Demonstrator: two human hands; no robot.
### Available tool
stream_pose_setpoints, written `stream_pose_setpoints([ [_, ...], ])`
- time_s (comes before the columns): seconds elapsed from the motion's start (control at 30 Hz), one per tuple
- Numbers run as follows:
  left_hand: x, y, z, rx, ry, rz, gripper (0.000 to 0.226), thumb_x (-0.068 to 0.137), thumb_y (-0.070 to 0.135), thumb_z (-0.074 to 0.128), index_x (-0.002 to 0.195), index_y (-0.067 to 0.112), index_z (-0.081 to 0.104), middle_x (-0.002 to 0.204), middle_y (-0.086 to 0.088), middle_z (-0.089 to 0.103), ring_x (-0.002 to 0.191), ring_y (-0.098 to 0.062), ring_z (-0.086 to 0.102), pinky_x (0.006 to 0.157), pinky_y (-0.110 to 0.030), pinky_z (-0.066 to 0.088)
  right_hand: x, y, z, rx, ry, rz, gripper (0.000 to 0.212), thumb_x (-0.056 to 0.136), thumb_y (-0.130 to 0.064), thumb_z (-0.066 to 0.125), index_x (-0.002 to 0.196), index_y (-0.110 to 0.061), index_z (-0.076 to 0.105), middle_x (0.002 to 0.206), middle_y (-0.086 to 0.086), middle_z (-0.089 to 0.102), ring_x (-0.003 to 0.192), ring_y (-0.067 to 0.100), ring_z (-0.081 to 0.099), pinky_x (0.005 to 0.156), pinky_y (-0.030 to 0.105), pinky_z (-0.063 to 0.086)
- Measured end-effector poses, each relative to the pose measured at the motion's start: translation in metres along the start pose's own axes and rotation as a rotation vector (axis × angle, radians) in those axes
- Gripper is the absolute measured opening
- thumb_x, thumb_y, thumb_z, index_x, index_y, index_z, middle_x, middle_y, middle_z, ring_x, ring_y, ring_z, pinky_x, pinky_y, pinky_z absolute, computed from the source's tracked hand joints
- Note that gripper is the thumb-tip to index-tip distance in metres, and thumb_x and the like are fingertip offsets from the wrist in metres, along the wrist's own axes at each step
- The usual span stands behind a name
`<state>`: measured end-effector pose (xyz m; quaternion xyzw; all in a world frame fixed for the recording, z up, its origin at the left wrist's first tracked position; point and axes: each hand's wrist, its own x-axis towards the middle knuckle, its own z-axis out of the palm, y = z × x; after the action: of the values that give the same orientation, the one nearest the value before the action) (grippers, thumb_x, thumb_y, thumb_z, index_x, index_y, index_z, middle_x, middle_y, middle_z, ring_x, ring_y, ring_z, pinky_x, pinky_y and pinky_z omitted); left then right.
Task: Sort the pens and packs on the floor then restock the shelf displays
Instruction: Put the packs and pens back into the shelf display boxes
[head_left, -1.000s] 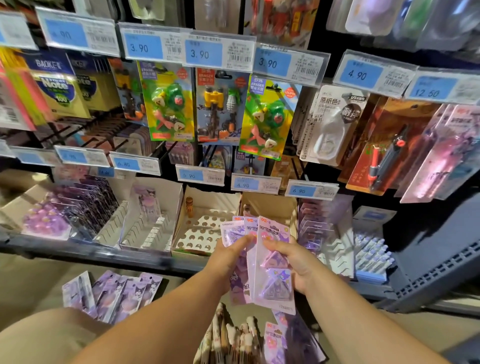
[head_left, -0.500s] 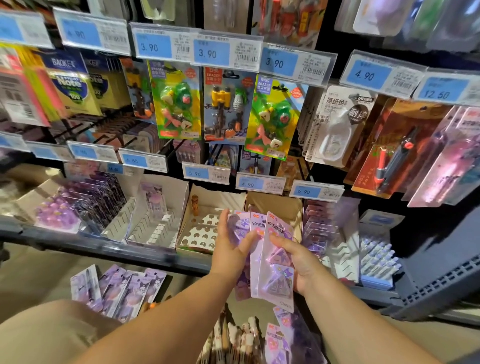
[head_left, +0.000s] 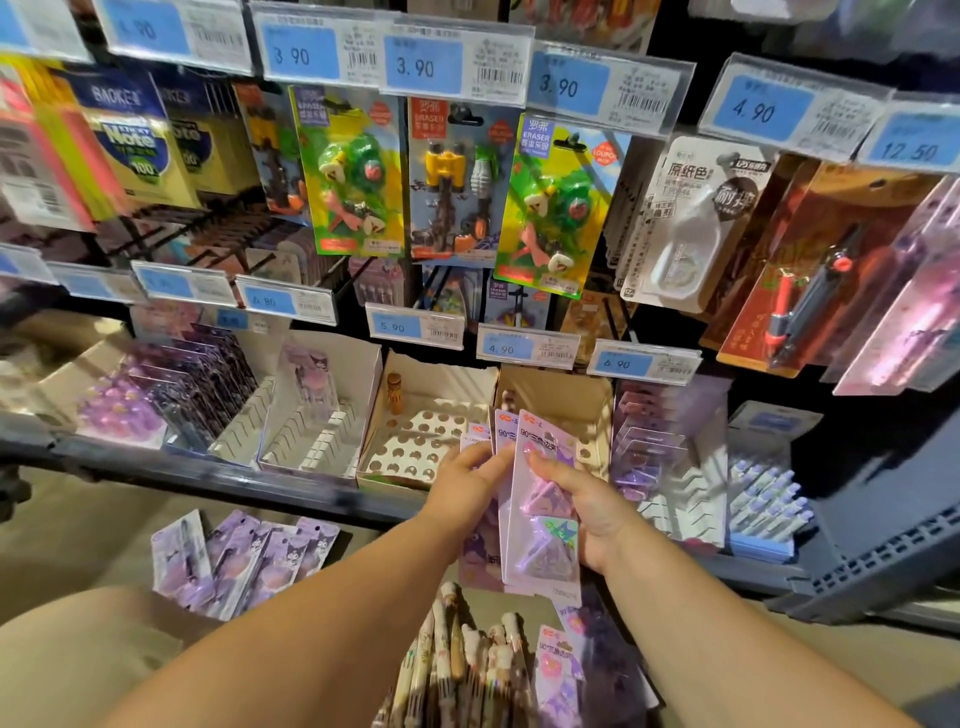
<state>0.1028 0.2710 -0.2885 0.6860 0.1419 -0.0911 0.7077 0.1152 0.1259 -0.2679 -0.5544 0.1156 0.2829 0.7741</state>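
Note:
Both hands hold a small stack of purple blister packs (head_left: 540, 525) upright in front of the shelf. My right hand (head_left: 587, 504) grips the front pack from the right, thumb across its face. My left hand (head_left: 467, 488) holds the packs behind from the left edge. Just beyond the packs stands a brown cardboard display box (head_left: 571, 400). On the floor lie more purple packs (head_left: 244, 556), a bundle of pens with figure tops (head_left: 467, 670), and another purple pack (head_left: 566, 675).
The shelf edge (head_left: 208, 473) carries several display boxes: a white slotted tray (head_left: 322, 441), a box with a hole grid (head_left: 415, 441), purple packs at left (head_left: 171, 395) and right (head_left: 660, 431). Eraser cards (head_left: 452, 176) hang above on pegs with price tags.
Both hands have carried the stack of packs slightly up and toward the brown box. The head has moved closer to the shelf.

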Motion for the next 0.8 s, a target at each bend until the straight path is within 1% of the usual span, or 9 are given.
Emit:
stream_pose_setpoints([
  [0.1, -0.008, 0.011, -0.004, -0.023, -0.075, -0.073, 0.042, 0.066, 0.053, 0.076, 0.099, 0.028, 0.072, 0.114, -0.014, 0.066, 0.090, -0.039, 0.071, 0.078, -0.056, 0.058, 0.001, 0.001, -0.004, -0.024, -0.007, 0.020, 0.037, 0.071, -0.025, 0.073, 0.104, -0.010, 0.070, 0.086, 0.014, 0.073, 0.071, 0.028, 0.070, 0.076, 0.041, 0.057],
  [0.17, -0.014, 0.017, -0.007, -0.023, -0.095, -0.091, 0.038, 0.072, 0.045, 0.075, 0.103, 0.023, 0.070, 0.103, -0.014, 0.072, 0.088, -0.039, 0.070, 0.075, -0.045, 0.056, -0.001, 0.001, -0.002, -0.024, -0.028, 0.030, 0.034, 0.071, -0.025, 0.072, 0.102, -0.009, 0.071, 0.085, 0.014, 0.073, 0.069, 0.027, 0.071, 0.068, 0.035, 0.058],
  [0.23, -0.020, 0.020, -0.010, -0.047, -0.069, -0.086, 0.025, 0.083, 0.035, 0.071, 0.103, 0.019, 0.068, 0.097, -0.015, 0.074, 0.080, -0.036, 0.068, 0.069, -0.039, 0.052, -0.002, 0.001, 0.000, -0.028, -0.035, 0.038, 0.039, 0.070, -0.026, 0.073, 0.104, -0.008, 0.070, 0.086, 0.015, 0.073, 0.070, 0.027, 0.071, 0.066, 0.034, 0.057],
  [0.33, -0.032, 0.024, -0.014, -0.129, -0.048, -0.075, 0.020, 0.084, 0.027, 0.071, 0.102, 0.018, 0.068, 0.102, -0.017, 0.073, 0.088, -0.038, 0.069, 0.080, -0.047, 0.055, -0.005, -0.002, 0.005, -0.021, -0.035, 0.036, 0.051, 0.070, -0.028, 0.074, 0.114, -0.004, 0.067, 0.084, 0.018, 0.072, 0.070, 0.028, 0.071, 0.065, 0.034, 0.057],
  [0.43, -0.039, 0.024, -0.019, -0.220, -0.063, -0.055, 0.020, 0.088, 0.022, 0.070, 0.107, 0.015, 0.067, 0.102, -0.013, 0.074, 0.089, -0.032, 0.071, 0.076, -0.040, 0.057, -0.007, -0.005, 0.006, -0.022, -0.047, 0.030, 0.056, 0.068, -0.029, 0.076, 0.117, -0.004, 0.066, 0.091, 0.020, 0.072, 0.076, 0.031, 0.071, 0.073, 0.039, 0.057],
  [0.53, -0.040, 0.022, -0.022, -0.279, -0.066, -0.034, 0.031, 0.089, 0.026, 0.067, 0.116, 0.013, 0.063, 0.106, -0.013, 0.073, 0.095, -0.034, 0.071, 0.077, -0.039, 0.059, -0.012, -0.009, 0.005, -0.014, -0.058, 0.011, 0.040, 0.067, -0.025, 0.074, 0.103, -0.009, 0.069, 0.084, 0.014, 0.073, 0.070, 0.027, 0.071, 0.069, 0.037, 0.057],
  [0.67, -0.038, 0.022, -0.022, -0.251, -0.077, -0.020, 0.027, 0.091, 0.030, 0.064, 0.114, 0.016, 0.063, 0.107, -0.010, 0.073, 0.090, -0.027, 0.073, 0.066, -0.032, 0.057, -0.014, -0.008, 0.003, -0.016, -0.021, -0.003, 0.046, 0.057, -0.029, 0.085, 0.098, -0.012, 0.074, 0.093, 0.017, 0.072, 0.081, 0.030, 0.066, 0.087, 0.046, 0.052],
  [0.73, -0.034, 0.020, -0.021, -0.231, -0.102, -0.029, 0.031, 0.089, 0.029, 0.067, 0.116, 0.016, 0.062, 0.112, -0.011, 0.072, 0.095, -0.030, 0.072, 0.070, -0.035, 0.057, -0.015, -0.007, 0.002, -0.017, -0.003, -0.006, 0.042, 0.056, -0.031, 0.085, 0.093, -0.013, 0.076, 0.092, 0.017, 0.071, 0.082, 0.029, 0.064, 0.088, 0.045, 0.051],
  [0.8, -0.031, 0.021, -0.021, -0.241, -0.135, -0.052, 0.034, 0.088, 0.024, 0.068, 0.119, 0.013, 0.061, 0.113, -0.013, 0.071, 0.098, -0.033, 0.070, 0.075, -0.039, 0.057, -0.015, -0.006, 0.000, 0.003, 0.008, 0.008, 0.028, 0.060, -0.028, 0.080, 0.084, -0.015, 0.079, 0.093, 0.017, 0.071, 0.083, 0.029, 0.063, 0.091, 0.047, 0.050],
])
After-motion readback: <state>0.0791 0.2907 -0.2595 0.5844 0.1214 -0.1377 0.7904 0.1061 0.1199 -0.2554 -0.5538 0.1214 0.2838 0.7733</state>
